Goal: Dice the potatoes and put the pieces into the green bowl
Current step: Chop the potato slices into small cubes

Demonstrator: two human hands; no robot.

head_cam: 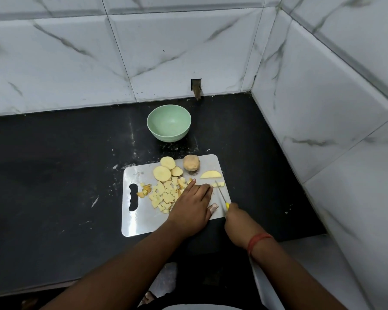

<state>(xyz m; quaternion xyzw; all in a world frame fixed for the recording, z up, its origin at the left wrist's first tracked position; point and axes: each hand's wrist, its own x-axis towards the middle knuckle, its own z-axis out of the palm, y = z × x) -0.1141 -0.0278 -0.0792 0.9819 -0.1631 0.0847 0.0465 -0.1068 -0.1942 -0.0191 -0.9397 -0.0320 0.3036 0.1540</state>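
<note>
The two hands are sitting closest to us, and they are doing the cutting. The left hand (pixel 192 203) is lying flat with its fingers out straight, pressing down on a potato strip (pixel 217 184) so it cannot slide. The right hand (pixel 234 217) is wrapped tight around the yellow handle of a small knife (pixel 221 195), and the blade is pointing at that strip, just past the left fingertips. Under it all, the big black counter (pixel 54 175) is holding a pale cutting board (pixel 139 224). The green bowl (pixel 169 123) is waiting behind the board, well apart from the hands — it is looking empty, so no pieces are in it yet. On the board, a pile of diced pieces (pixel 164 194) is lying by the left hand, three round slices (pixel 162 173) are resting beyond it, a chunk with its skin on (pixel 191 162) is standing near the far edge, and a curved wedge (pixel 210 174) is lying just beside the strip. To do this cut well, I think the left fingertips should be tucking back from the blade, and the knife should be going straight down in small, even steps — the cubes would then be coming out the same size. The strip is little and wet, so it could be slipping; pressing gently is helping.
</note>
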